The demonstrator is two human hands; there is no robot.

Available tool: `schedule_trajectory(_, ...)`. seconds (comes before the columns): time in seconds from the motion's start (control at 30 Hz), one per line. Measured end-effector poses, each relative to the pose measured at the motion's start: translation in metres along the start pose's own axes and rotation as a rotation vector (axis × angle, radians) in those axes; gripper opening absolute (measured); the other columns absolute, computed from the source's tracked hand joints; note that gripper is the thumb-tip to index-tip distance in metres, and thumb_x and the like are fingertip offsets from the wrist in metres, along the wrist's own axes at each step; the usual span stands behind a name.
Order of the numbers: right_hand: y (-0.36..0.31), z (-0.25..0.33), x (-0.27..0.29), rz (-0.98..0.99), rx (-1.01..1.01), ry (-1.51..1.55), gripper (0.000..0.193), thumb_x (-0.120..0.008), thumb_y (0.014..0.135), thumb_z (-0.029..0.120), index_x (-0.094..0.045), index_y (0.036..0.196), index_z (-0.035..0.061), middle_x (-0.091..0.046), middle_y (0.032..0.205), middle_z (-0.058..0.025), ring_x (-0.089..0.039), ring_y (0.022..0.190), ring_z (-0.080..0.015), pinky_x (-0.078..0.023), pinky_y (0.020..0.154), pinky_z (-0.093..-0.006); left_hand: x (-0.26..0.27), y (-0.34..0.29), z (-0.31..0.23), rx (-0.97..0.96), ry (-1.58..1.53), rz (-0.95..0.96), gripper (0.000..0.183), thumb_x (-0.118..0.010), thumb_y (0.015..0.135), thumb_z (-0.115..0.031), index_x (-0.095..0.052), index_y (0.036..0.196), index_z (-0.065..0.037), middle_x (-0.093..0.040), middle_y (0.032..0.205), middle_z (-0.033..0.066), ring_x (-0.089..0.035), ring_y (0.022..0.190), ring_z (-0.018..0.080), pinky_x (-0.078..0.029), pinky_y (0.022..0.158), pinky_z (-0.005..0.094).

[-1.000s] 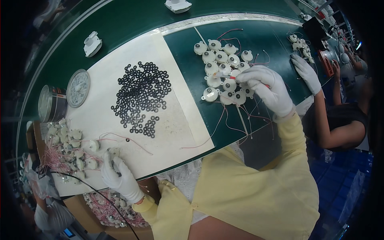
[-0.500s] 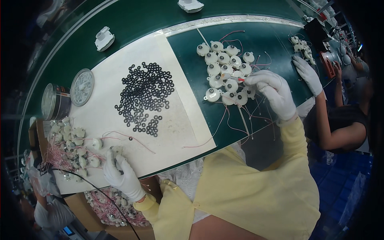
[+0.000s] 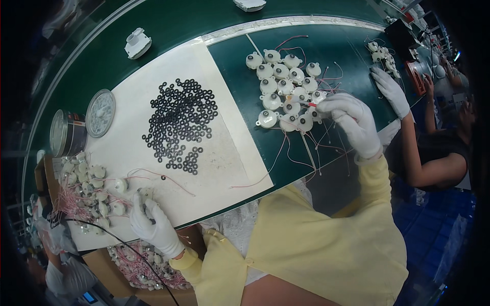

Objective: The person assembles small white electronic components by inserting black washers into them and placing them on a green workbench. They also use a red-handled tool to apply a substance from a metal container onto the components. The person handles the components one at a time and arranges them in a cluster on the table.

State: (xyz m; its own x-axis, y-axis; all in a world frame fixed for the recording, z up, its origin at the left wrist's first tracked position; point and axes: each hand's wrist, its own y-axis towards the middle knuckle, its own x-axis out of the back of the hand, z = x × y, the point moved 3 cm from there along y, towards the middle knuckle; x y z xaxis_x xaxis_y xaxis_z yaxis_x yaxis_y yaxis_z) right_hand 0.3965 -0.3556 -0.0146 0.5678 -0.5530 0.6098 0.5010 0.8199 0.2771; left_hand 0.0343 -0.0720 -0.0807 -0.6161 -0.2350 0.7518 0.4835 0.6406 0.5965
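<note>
The left hand (image 3: 152, 224), in a white glove, rests at the near edge of the worktop (image 3: 326, 56), its fingers curled around a small white round motor part (image 3: 145, 194) beside a heap of like parts with pink wires (image 3: 89, 191). The right hand (image 3: 352, 122), also gloved, reaches over a cluster of white round motor parts (image 3: 286, 89) lying on the green surface; its fingers are pressed together, pinching something small with a red tip (image 3: 312, 104) at the cluster's right edge. Between the two hands lies a pale sheet (image 3: 224, 168) with a scatter of black rings (image 3: 181, 122) on it. A metal tin (image 3: 66, 132) and its round lid (image 3: 100, 105) stand at the sheet's far left. Further right, another person's gloved hand (image 3: 390, 92) rests on the worktop near a second small group of white parts (image 3: 384, 53).
</note>
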Motion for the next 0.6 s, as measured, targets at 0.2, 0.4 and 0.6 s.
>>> schedule_trajectory(0.2, -0.009, 0.002, -0.003, -0.011, -0.069, 0.148, 0.027, -0.054, 0.090, 0.001, -0.071, 0.110, -0.0025, -0.071, 0.102, -0.0138, -0.068, 0.095, -0.0218, -0.054, 0.083, -0.0314, -0.001, 0.001, 0.000, -0.014, -0.006, -0.015, 0.033, -0.068, 0.088, 0.004, -0.066, 0.121, 0.001, -0.068, 0.097, 0.0130, -0.059, 0.081, 0.0296, -0.047, 0.071, 0.0411)
schedule_trajectory(0.4, -0.012, -0.009, -0.012, -0.020, -0.053, 0.172, 0.027, -0.054, 0.089, 0.000, -0.071, 0.109, -0.0026, -0.071, 0.101, -0.0139, -0.068, 0.090, -0.0224, -0.054, 0.082, -0.0315, -0.001, -0.002, 0.004, -0.013, 0.001, -0.022, 0.034, -0.069, 0.087, 0.004, -0.066, 0.121, 0.001, -0.068, 0.098, 0.0132, -0.060, 0.083, 0.0296, -0.048, 0.072, 0.0410)
schedule_trajectory(0.6, -0.024, -0.011, -0.005, -0.023, -0.041, 0.121, 0.026, -0.054, 0.089, 0.003, -0.072, 0.107, -0.0019, -0.071, 0.098, -0.0136, -0.067, 0.084, -0.0215, -0.053, 0.077, -0.0319, -0.005, 0.002, 0.002, -0.016, -0.013, -0.010, 0.034, -0.069, 0.087, 0.004, -0.066, 0.121, 0.001, -0.067, 0.097, 0.0127, -0.059, 0.081, 0.0291, -0.047, 0.072, 0.0412)
